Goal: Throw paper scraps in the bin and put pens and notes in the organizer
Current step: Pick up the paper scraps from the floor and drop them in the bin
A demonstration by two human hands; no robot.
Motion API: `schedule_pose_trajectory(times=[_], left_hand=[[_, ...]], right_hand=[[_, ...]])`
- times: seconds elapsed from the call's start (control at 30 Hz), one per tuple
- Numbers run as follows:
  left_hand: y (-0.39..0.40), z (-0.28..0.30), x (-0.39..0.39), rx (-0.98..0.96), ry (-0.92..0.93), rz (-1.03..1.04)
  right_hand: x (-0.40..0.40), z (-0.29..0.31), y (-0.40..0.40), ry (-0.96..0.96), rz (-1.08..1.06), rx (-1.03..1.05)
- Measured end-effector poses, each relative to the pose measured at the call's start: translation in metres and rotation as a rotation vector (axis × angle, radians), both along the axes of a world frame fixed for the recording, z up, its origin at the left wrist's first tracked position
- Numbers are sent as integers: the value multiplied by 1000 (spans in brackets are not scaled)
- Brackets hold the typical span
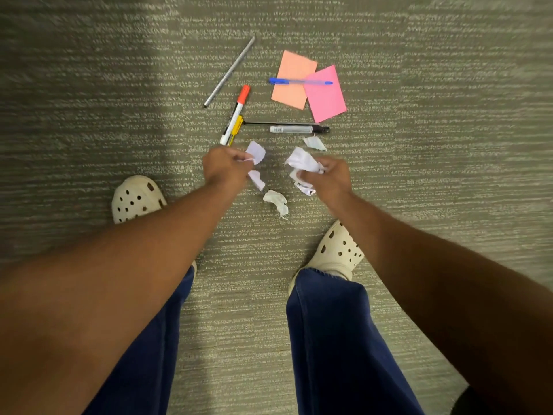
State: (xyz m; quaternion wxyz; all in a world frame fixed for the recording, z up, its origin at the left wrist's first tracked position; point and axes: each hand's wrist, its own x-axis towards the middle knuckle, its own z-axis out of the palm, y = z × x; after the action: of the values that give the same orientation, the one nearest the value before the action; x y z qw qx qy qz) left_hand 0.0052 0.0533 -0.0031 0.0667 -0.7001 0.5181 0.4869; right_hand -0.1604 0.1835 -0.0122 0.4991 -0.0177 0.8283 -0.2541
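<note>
My left hand point(225, 167) is closed on white paper scraps point(256, 152) just above the carpet. My right hand point(330, 175) grips a crumpled white scrap point(303, 160). Two more scraps lie loose: one between my hands point(276, 202), one to the upper right point(314, 143). Beyond them lie a red-capped marker point(236, 113), a yellow pen point(235, 128), a black pen point(281, 123), a grey marker point(291, 129), a grey pencil point(229, 71) and a blue pen point(299, 82) across an orange note point(291, 70) and a pink note point(326, 100). No bin or organizer is in view.
Everything lies on grey-green carpet point(419, 115). My two feet in cream clogs stand either side, the left foot point(136, 199) and the right foot point(336, 250), with blue trouser legs below.
</note>
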Motion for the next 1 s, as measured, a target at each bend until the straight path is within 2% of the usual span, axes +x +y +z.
schedule_pose_trajectory(times=[0.2,0.5,0.77,1.0], left_hand=[[-28,53,11,118,105,383],[-103,164,17,110,264,753],[-207,264,24,70,421,887],[-318,313,4,69,515,927]], right_hand=[[10,66,-30,-255,-261,-130],[22,177,-128,-366,-354,-273],[29,268,-238,-384,-362,-329],[22,311,-385,-383,-408,-365]])
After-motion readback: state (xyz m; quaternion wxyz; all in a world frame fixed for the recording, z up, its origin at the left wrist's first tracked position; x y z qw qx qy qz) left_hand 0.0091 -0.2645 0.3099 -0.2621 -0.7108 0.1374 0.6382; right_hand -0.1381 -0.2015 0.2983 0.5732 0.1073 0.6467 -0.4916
